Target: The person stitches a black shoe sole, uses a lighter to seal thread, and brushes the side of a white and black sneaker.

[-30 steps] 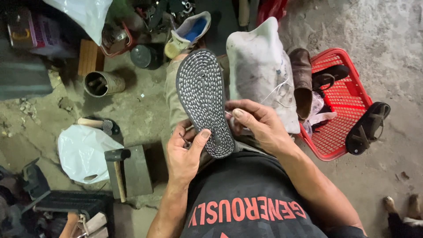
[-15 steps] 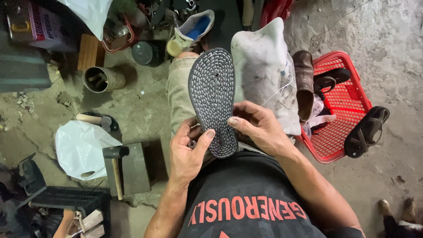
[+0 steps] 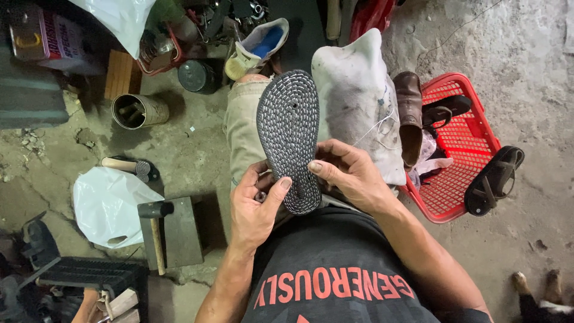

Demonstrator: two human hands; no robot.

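A dark sandal (image 3: pixel 289 131) with a ribbed grey sole faces up over my lap, toe pointing away from me. My left hand (image 3: pixel 257 206) grips its heel end from the left, thumb laid across the sole. My right hand (image 3: pixel 350 173) holds the same end from the right, thumb pressing the sole's edge. A dirty white cloth (image 3: pixel 359 96) drapes over my right knee beside the sandal.
A red plastic basket (image 3: pixel 463 143) with sandals and a brown shoe (image 3: pixel 409 113) stands to the right. On the left lie a hammer (image 3: pixel 155 230) on a dark block, a white plastic bag (image 3: pixel 107 203), a metal tin (image 3: pixel 134 110) and a sneaker (image 3: pixel 257 48). An animal's paws (image 3: pixel 538 293) show at bottom right.
The view has shifted slightly so the sandal sits more to the right in frame. Both hands keep the same grip on its heel end.
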